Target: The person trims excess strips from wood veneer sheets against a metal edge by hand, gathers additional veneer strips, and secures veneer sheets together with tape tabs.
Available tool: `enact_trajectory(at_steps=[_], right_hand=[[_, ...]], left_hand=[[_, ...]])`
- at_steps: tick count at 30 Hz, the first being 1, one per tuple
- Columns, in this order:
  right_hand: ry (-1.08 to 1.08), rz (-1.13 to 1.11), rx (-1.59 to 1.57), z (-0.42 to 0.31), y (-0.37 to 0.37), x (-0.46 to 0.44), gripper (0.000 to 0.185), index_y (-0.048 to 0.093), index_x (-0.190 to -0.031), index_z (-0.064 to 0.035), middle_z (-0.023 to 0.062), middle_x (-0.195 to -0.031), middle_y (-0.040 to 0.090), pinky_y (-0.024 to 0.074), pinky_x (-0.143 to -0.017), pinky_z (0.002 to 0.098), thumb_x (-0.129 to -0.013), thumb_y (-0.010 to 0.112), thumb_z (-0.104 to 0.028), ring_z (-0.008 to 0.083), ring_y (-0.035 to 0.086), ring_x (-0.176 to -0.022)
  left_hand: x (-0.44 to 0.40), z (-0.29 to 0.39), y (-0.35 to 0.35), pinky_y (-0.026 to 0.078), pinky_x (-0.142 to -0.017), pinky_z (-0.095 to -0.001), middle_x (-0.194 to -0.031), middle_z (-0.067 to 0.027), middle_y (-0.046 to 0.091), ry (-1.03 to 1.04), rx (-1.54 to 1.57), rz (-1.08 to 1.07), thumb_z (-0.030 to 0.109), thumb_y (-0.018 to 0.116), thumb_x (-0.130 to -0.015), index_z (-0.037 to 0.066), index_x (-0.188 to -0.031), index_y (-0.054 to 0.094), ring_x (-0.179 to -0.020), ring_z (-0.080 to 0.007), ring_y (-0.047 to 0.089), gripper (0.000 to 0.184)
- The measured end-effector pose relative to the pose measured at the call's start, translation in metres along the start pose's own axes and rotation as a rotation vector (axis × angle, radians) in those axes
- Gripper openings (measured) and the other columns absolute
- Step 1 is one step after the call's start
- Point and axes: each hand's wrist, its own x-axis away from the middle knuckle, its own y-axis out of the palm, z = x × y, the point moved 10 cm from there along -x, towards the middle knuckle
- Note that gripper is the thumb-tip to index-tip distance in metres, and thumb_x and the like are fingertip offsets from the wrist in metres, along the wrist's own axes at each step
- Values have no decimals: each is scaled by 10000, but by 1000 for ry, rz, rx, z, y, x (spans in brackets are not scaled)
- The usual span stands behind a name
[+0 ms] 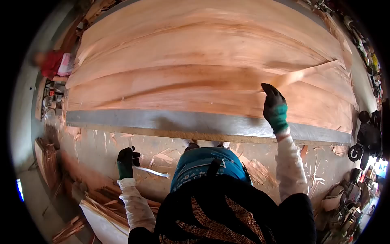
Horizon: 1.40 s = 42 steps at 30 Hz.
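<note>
A broad stack of reddish wood veneer sheets covers the table before me, with wavy, overlapping edges. My right hand, in a black and green glove, is over the front of the stack. Its fingers pinch the near end of a pale veneer strip, which slants up to the right. My left hand, gloved alike, hangs off the table's front edge with curled fingers. A small thin piece pokes up from it, and a narrow whitish strip extends to its right; what exactly it holds is unclear.
A grey metal strip runs along the table's front edge. Veneer scraps litter the floor, and more wood pieces lie at lower left. Another person in red is at the left end. A wheeled vehicle stands at right.
</note>
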Motion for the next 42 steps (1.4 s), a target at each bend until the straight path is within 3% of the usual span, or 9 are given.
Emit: enact_trajectory(at_steps=[4,8,13,20,23,33,39,41,42], right_hand=[[-19,113,89,-29,-14,50,478,560,-1296,-85,177,-1252,595,478,-906,432,-830,491,-3,367,594,-1087],[59,-113,199,-5,44,101,616,469,-1383,-90,181,-1438,426,412,-983,515,-773,552,-69,390,499,-1189],[75,-72,168,-2,51,112,628,478,-1369,-75,171,-1404,470,404,-997,502,-748,574,-76,390,506,-1169],[140,-107,218,3,63,125,652,419,-1414,-78,169,-1442,431,360,-1039,506,-775,548,-66,397,456,-1243],[104,-40,253,-6,55,117,606,481,-1359,-48,173,-1393,478,408,-993,487,-756,543,-53,386,520,-1131],[125,-45,234,-1,58,117,611,492,-1351,-30,172,-1386,485,406,-996,471,-741,535,-40,360,525,-1137],[360,-124,91,0,26,106,501,540,-1307,-76,187,-1400,475,508,-826,426,-806,533,-67,340,600,-1075],[272,-60,-14,-32,12,94,495,544,-1310,-81,175,-1378,498,510,-781,437,-815,533,-66,330,614,-1043],[51,26,-43,-59,15,88,520,542,-1317,-80,169,-1364,511,508,-786,430,-798,531,-64,330,627,-1014]], left_hand=[[13,4,27,472,-454,-292,-798,-149,673,39,50,-1,214,571,-945,39,-1109,607,-529,-172,562,242],[17,-1,91,477,-448,-294,-811,-160,678,-49,114,-71,100,599,-888,25,-1095,611,-520,-180,570,220],[21,5,168,459,-422,-294,-817,-177,685,-158,133,-231,11,586,-868,16,-1056,601,-507,-177,565,189],[31,24,254,478,-430,-271,-791,-111,684,-118,-1,-421,99,559,-928,54,-1103,597,-525,-104,544,185],[27,26,292,478,-427,-271,-772,-128,676,-76,18,-496,89,562,-927,47,-1147,593,-520,-121,568,226],[5,20,384,451,-410,-267,-790,-82,679,-28,26,-537,65,507,-940,154,-1386,497,-580,-126,619,455],[4,19,386,445,-391,-284,-811,-101,662,-15,-44,-659,145,515,-952,176,-1454,400,-561,-153,628,516],[-1,16,388,434,-393,-279,-781,-98,668,37,-13,-671,163,504,-953,161,-1462,388,-550,-155,626,522],[-3,13,390,434,-395,-281,-809,-100,671,29,-15,-670,161,507,-951,158,-1463,385,-563,-160,632,526]])
